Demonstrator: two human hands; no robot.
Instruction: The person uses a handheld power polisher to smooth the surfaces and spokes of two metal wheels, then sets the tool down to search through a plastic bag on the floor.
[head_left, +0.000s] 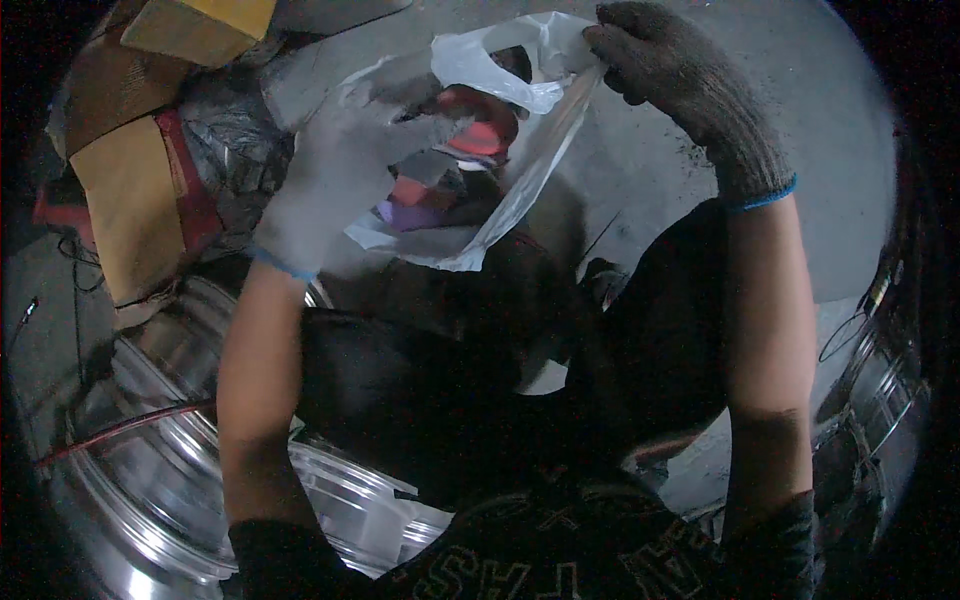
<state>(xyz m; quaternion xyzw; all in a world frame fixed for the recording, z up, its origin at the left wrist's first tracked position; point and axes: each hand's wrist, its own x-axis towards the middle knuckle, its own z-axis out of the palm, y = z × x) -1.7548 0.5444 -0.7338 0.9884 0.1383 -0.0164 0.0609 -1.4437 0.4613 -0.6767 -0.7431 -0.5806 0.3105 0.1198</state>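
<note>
A white plastic bag (535, 175) hangs in front of me with its mouth spread wide. My right hand (680, 95), in a dark, dirty knit glove with a blue cuff, pinches the bag's upper right corner by the handle. My left hand (345, 165), in a pale grey glove, reaches across the bag's left side toward the opening. Motion smears its fingers, so I cannot make out whether they grip anything. Inside the bag lie a red rounded piece (478, 125) and a purple piece (410, 214), beside other dark scraps whose kind I cannot tell.
Shiny metal wheel rims (150, 480) stand at the lower left, crossed by a thin red rod (125, 432). Cardboard (130, 210), a yellow box (200, 28) and dark plastic wrapping (235, 140) are piled at the upper left. Grey concrete floor (830, 130) stretches to the right.
</note>
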